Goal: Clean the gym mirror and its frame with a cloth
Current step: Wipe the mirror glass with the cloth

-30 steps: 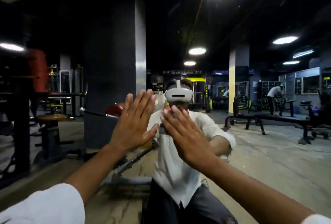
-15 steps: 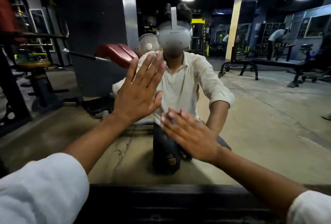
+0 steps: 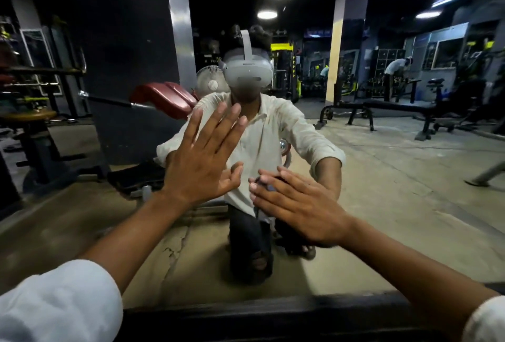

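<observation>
While both arms reach out, the dark frame (image 3: 246, 319) lies below, running left to right. Above it the mirror (image 3: 396, 177) stands upright, facing the person. The left hand (image 3: 202, 166) lies flat on it, fingers straight and spread, pointing up. The right hand (image 3: 297, 205) presses a dark cloth (image 3: 269, 187) with straight fingers pointing left and hides most of it. Far in the glass are a red pad (image 3: 164, 101), a fan (image 3: 210, 83) and a black bench (image 3: 396, 107).

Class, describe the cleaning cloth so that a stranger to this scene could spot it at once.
Start at the big mirror filling the view, then find the right hand pressed flat on its glass, low and centre. The cloth is the dark bluish sliver peeking out at that hand's fingertips; the left hand, higher up, shows nothing like it.
</observation>
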Demonstrator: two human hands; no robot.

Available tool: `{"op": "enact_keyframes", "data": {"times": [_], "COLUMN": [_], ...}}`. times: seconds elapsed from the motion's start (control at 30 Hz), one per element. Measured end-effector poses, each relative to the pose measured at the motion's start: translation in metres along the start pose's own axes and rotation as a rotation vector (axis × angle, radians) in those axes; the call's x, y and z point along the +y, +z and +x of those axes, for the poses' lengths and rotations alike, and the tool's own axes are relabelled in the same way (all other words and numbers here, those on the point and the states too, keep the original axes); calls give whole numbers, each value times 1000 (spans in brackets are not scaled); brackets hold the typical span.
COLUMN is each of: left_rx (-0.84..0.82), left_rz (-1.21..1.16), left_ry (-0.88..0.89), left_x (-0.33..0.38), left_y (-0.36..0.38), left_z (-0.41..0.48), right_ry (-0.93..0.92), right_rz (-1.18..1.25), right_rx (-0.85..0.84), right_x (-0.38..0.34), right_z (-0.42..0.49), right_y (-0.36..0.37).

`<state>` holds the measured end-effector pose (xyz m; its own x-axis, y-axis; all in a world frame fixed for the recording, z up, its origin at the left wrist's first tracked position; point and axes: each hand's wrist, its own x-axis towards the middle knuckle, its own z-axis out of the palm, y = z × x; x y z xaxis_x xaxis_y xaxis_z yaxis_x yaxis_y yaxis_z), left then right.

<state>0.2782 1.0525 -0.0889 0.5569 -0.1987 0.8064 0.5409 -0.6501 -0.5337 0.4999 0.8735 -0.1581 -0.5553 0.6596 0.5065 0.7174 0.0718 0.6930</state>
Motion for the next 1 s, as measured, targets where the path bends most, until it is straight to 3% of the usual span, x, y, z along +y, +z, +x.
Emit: {"op": "enact_keyframes", "data": {"times": [0.13, 0.17, 0.27, 0.33, 0.5, 0.7, 0.77, 0.9, 1.0], "left_rx": [55, 52, 64, 79, 93, 134, 112, 78, 41], "left_rz": [6, 16, 17, -2, 37, 72, 83, 107, 105], "left_ry": [13, 14, -4, -33, -179, -173, -176, -196, -78], "left_x": [0, 0, 4, 5, 10, 13, 14, 16, 21], "left_y": [2, 3, -3, -11, -17, -7, -7, -11, -12], "left_z": [2, 2, 8, 37, 155, 163, 163, 164, 155], "right_ry": [448, 455, 121, 35, 454, 1055, 984, 479, 470], "right_rz": [84, 88, 17, -63, -14, 111, 106, 86, 74], "right_rx": [287, 300, 174, 155, 403, 761, 752, 500, 503], "right_x": [58, 62, 81, 115, 200, 253, 230, 185, 198], "right_z": [32, 40, 53, 61, 70, 78, 98, 93, 55], "right_y": [-38, -44, -57, -73, -119, -136, -128, -102, -103]}}
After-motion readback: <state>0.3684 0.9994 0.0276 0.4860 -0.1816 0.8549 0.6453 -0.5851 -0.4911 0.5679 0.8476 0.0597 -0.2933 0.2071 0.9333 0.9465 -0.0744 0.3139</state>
